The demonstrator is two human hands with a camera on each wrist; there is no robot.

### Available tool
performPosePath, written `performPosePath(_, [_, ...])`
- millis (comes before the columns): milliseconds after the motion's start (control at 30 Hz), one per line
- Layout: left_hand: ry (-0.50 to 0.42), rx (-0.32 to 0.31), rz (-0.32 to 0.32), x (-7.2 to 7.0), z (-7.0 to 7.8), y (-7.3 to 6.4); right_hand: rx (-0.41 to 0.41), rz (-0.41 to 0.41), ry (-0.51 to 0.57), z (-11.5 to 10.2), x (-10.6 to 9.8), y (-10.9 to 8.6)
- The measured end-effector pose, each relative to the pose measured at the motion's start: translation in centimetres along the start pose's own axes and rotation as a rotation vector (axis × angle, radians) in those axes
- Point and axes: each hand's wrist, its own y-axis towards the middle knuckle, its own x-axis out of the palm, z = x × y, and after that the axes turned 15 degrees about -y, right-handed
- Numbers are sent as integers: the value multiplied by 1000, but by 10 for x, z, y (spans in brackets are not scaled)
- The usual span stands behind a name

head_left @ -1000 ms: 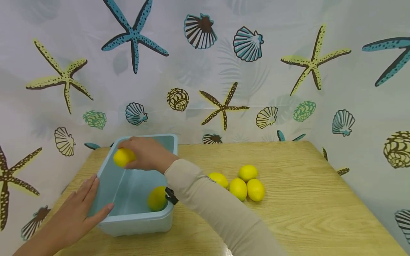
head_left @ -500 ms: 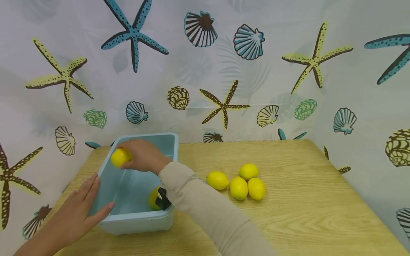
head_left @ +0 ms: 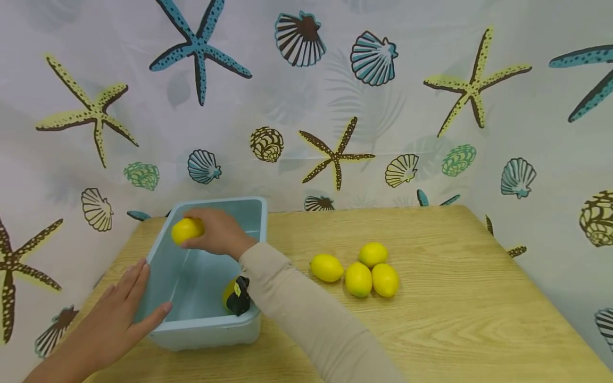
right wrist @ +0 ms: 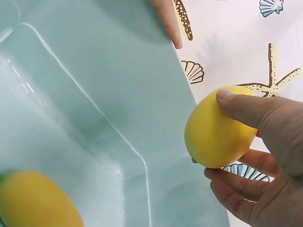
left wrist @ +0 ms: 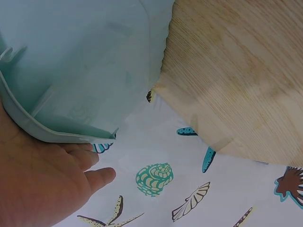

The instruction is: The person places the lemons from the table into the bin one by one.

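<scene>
My right hand holds a yellow lemon over the far left part of a light blue plastic bin. In the right wrist view, thumb and fingers pinch the lemon from both sides, above the bin's long wall. A second lemon lies on the bin floor, at its near right corner in the head view. My left hand rests along the bin's left edge, fingers straight and thumb spread over the near corner. The left wrist view has that hand beside the bin's rim.
Several loose lemons sit grouped on the wooden table, right of the bin. A black wrist device hangs from the right sleeve, partly covering the lemon in the bin. A curtain printed with shells and starfish stands behind.
The right hand and its lemon have shifted slightly left, then back right, over the bin. The right forearm has moved, uncovering the leftmost loose lemon. The left hand stays in place.
</scene>
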Motion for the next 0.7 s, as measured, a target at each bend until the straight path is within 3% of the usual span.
performPosePath(400, [-32,11,10,3,-4,0,188,110,169,11,16,-1])
performPosePath(533, [-26,32,26,2,-4,0,165,122,80,9,15,0])
performPosePath(700, [-14,43,37,2,-4,-1,88,42,-141,4,16,-1])
